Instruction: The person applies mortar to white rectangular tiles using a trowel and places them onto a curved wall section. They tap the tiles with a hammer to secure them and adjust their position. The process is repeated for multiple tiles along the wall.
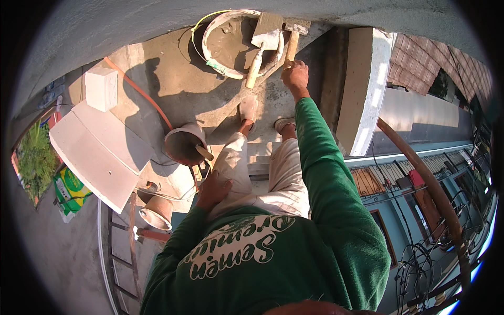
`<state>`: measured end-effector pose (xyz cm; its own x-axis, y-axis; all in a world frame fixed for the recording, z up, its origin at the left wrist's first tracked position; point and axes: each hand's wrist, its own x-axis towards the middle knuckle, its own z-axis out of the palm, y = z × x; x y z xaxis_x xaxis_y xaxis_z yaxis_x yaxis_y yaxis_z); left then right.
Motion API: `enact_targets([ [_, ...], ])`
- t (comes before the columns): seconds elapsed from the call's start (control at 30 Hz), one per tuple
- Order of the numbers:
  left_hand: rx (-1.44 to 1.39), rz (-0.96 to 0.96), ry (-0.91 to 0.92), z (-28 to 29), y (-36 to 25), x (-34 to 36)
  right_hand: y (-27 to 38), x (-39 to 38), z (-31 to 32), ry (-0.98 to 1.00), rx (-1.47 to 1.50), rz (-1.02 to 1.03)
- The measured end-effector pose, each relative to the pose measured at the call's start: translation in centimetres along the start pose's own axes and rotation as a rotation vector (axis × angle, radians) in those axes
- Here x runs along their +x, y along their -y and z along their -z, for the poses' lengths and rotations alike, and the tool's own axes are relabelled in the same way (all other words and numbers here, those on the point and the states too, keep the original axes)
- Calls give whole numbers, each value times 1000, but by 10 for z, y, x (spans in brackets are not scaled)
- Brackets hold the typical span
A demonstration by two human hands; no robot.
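Note:
My right hand [295,77] is closed on the wooden handle of a tool [292,44], whose mortar-smeared head lies beyond the hand, beside the white bucket's rim. The white bucket [220,65] holds grey wet mortar [231,39]. A square trowel [266,31] rests across its right part, with its pale handle [254,72] pointing toward me. My left hand [212,191] rests on my left thigh with loosely bent fingers apart and nothing visible in them. Near it, a smaller bucket [178,143] has a wooden handle [205,152] sticking out.
White blocks [101,89] and slabs [100,152] lie left, beside an orange hose [142,92]. A pot [156,215] and a ladder [121,252] stand lower left. At right are a concrete ledge [357,89], a curved brown pipe [420,168], tangled cables and a drop toward buildings.

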<state>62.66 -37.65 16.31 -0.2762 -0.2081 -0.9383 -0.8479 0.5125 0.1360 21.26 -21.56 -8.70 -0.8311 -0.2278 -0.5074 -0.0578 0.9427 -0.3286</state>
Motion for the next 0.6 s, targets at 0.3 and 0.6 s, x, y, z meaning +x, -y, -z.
enact_targets([
  [0.3,-13,-64,-80,-9,19,4,131,-7,-1,-27,32,-81],
  [0.6,-12,-67,-8,-5,24,8,44,-50,43,-129,352,-73],
])
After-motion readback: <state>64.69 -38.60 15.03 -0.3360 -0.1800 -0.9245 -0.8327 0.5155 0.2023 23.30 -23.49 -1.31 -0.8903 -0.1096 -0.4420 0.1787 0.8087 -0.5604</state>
